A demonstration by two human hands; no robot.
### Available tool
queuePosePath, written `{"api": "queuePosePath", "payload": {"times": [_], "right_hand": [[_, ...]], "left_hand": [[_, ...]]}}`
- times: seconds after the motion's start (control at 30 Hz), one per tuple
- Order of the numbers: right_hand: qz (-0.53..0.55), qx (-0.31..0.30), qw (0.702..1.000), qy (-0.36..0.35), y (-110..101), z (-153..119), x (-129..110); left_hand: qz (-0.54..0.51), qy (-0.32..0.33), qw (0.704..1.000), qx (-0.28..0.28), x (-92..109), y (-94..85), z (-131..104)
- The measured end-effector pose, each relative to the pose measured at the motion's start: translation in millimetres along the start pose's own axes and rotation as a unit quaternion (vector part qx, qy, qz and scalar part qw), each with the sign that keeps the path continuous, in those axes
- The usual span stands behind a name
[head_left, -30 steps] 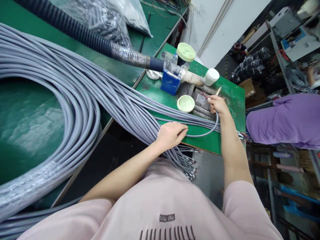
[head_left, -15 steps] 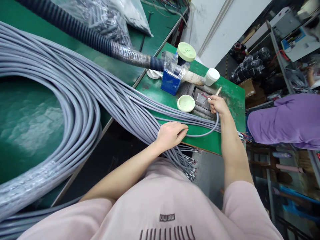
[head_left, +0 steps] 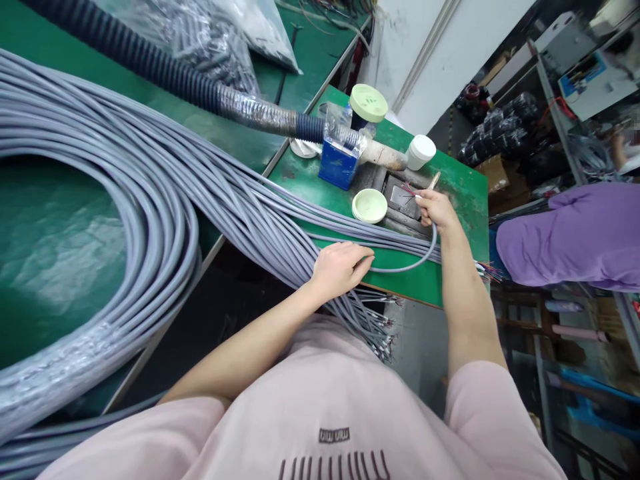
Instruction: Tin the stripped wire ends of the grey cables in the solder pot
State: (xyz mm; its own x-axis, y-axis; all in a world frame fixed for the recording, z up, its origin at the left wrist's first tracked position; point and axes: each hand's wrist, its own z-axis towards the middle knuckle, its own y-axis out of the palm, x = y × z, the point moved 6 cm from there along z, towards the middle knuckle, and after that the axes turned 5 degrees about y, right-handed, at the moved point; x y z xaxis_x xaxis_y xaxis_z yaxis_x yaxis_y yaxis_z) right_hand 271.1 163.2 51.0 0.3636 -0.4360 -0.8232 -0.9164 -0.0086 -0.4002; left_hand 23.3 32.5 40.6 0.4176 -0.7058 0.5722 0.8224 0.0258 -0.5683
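Note:
In my right hand [head_left: 436,210] is the end of a grey cable [head_left: 434,241], pinched between thumb and fingers. Thin dark and red stripped wires [head_left: 407,191] fan out from that end, above a silvery square in a dark metal pot [head_left: 400,215]. From there the cable bends down and back left to my left hand [head_left: 343,267], whose fingers close over it at the table's near edge. Under and beside this hand runs a thick bundle of grey cables [head_left: 270,233]. A pale green bowl [head_left: 369,205] stands just left of the pot.
A ribbed hose [head_left: 175,70] reaches across to a blue box [head_left: 338,165]. Behind are a lidded tub [head_left: 369,103] and a white cup [head_left: 421,152]. Coiled grey cables [head_left: 165,233] cover the left table. A person in purple [head_left: 570,237] is at the right.
Both hands keep their places and hold on the cable. The view has shifted very slightly, so the background sits a little further left.

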Motion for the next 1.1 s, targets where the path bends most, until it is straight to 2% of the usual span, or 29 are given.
{"api": "queuePosePath", "payload": {"times": [0.37,0.5,0.63,0.73,0.87,0.93,0.97,1.03,1.1], "right_hand": [[-0.023,0.004,1.0,0.009,4,9,1],[-0.014,0.007,1.0,-0.005,2,1,-6],[-0.01,0.008,0.998,-0.067,3,-37,-20],[-0.038,0.016,0.992,-0.117,12,-86,-23],[-0.076,0.07,0.981,-0.166,30,-153,-13],[-0.08,0.104,0.975,-0.178,38,-178,-4],[-0.082,0.121,0.972,-0.183,41,-188,1],[-0.092,0.15,0.966,-0.192,47,-204,8],[-0.102,0.174,0.959,-0.198,51,-215,15]], "left_hand": [[-0.003,-0.004,1.0,-0.003,1,-0.5,1],[-0.006,-0.005,1.0,-0.002,1,-0.7,2],[-0.01,-0.006,1.0,-0.004,0,0.4,1],[-0.019,-0.01,1.0,-0.009,-2,0.4,1],[-0.082,-0.048,0.995,0.0,-6,-0.6,0],[-0.176,-0.118,0.977,0.03,-8,0.8,-1],[-0.238,-0.16,0.957,0.044,-7,4.1,-2],[-0.363,-0.236,0.9,0.047,-2,16.5,-4],[-0.454,-0.281,0.845,0.029,10,31.6,-4]]}}
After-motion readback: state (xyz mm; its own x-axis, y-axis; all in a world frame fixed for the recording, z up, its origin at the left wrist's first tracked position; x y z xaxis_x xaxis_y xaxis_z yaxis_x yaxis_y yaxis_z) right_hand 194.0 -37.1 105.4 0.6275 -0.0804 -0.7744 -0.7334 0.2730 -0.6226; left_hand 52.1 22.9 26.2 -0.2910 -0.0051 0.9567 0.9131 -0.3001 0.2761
